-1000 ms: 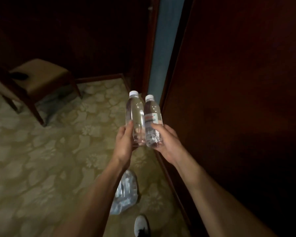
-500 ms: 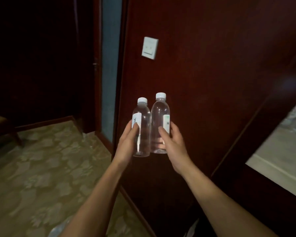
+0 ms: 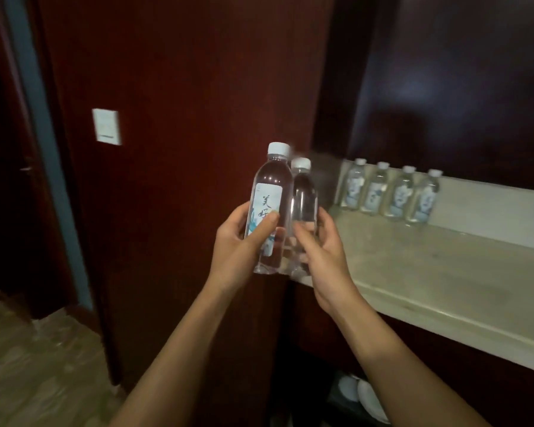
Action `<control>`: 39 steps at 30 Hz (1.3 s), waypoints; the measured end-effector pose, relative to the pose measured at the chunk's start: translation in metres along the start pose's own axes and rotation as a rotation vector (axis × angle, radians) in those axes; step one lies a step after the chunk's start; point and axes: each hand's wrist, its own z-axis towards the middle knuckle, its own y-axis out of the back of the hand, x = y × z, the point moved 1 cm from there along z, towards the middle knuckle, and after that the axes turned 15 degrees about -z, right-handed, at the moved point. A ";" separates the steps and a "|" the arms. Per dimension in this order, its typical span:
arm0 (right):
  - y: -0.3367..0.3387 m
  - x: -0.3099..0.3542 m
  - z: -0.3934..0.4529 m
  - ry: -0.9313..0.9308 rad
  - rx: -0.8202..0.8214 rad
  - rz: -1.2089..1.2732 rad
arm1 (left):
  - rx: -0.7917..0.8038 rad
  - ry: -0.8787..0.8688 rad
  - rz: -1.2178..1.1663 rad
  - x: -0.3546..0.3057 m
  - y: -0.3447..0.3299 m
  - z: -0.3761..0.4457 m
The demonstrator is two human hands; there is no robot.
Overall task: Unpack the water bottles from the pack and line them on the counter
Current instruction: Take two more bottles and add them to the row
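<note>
A dark red wood panel (image 3: 198,87) filled the middle of the view, with a white wall switch (image 3: 106,126) mounted on it at the left. To the right ran the pale stone worktop (image 3: 444,272), its front edge slanting down toward the lower right corner. At the back left of the worktop, against its raised rear lip, four water bottles (image 3: 389,192) stood upright in a row, side by side, all with white caps and labels facing out. In front of the panel, just left of the worktop's near end, the person held two more bottles upright and touching each other in the air. The left hand (image 3: 238,245) had its fingers and thumb wrapped round the labelled bottle (image 3: 270,204), the thumb lying across the label. The right hand (image 3: 321,251) grasped the second bottle (image 3: 303,211), fingers curled round its lower body. Patterned carpet (image 3: 28,365) showed at the lower left, and something white (image 3: 364,396), too dim to identify, sat under the worktop.
</note>
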 end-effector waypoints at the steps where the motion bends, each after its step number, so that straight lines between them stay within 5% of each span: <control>1: 0.023 0.002 0.003 0.004 -0.033 -0.003 | 0.000 0.010 -0.026 0.011 -0.020 0.003; 10: 0.246 0.001 0.036 -0.077 -0.047 -0.015 | 0.093 0.006 -0.026 0.110 -0.211 0.027; 18: 0.365 -0.027 0.045 -0.067 -0.151 -0.170 | 0.140 0.081 0.075 0.196 -0.315 0.042; 39: 0.462 -0.122 0.160 -0.186 -0.474 -0.384 | 0.260 0.152 0.210 0.338 -0.395 0.154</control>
